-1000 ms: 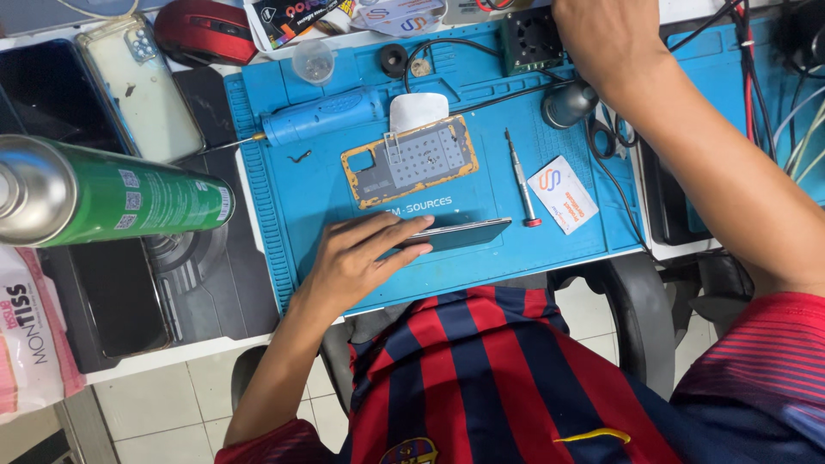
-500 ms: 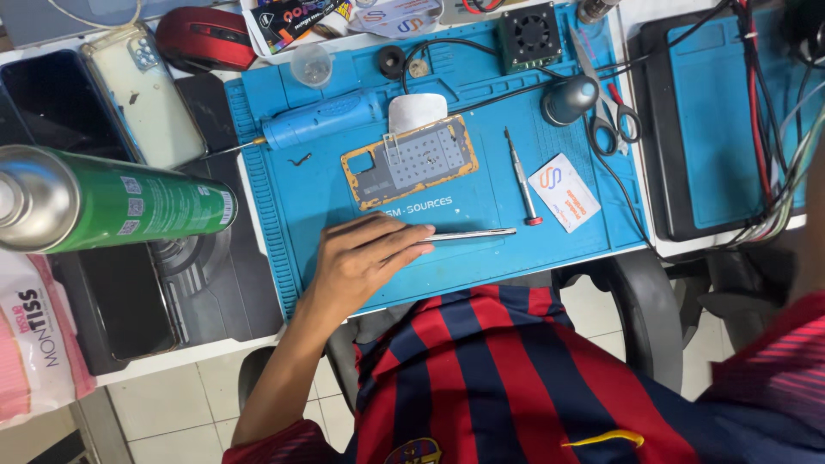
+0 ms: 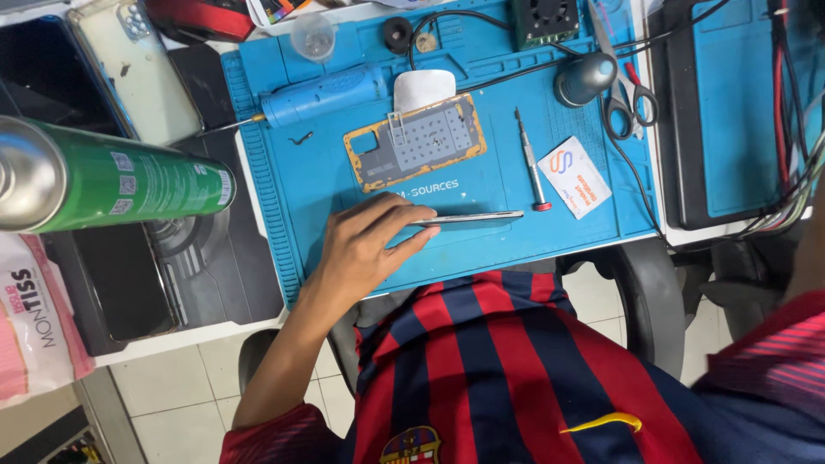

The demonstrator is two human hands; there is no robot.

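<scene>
My left hand (image 3: 369, 249) rests on the blue work mat (image 3: 292, 180), its fingers gripping a thin dark phone (image 3: 471, 218) that stands tilted on its long edge. Just beyond the phone lies a grey phone frame with an orange border (image 3: 417, 142), and a white pad (image 3: 423, 86) sits behind that. A small red-tipped screwdriver (image 3: 528, 159) lies to the right of the frame. My right hand is out of view; only a red-sleeved upper arm shows at the right edge.
On the mat are a blue electric screwdriver (image 3: 322, 93), a white card (image 3: 574, 176), scissors (image 3: 627, 94), a grey round tool (image 3: 584, 77) and a small fan (image 3: 546, 17). A green spray can (image 3: 112, 176) looms at the left above a tissue pack (image 3: 34, 318). A second blue mat (image 3: 739, 103) lies at the right.
My right arm, which reached over the mat's far right, has drawn back out of view. My left hand stays on the phone, which now stands more on its edge.
</scene>
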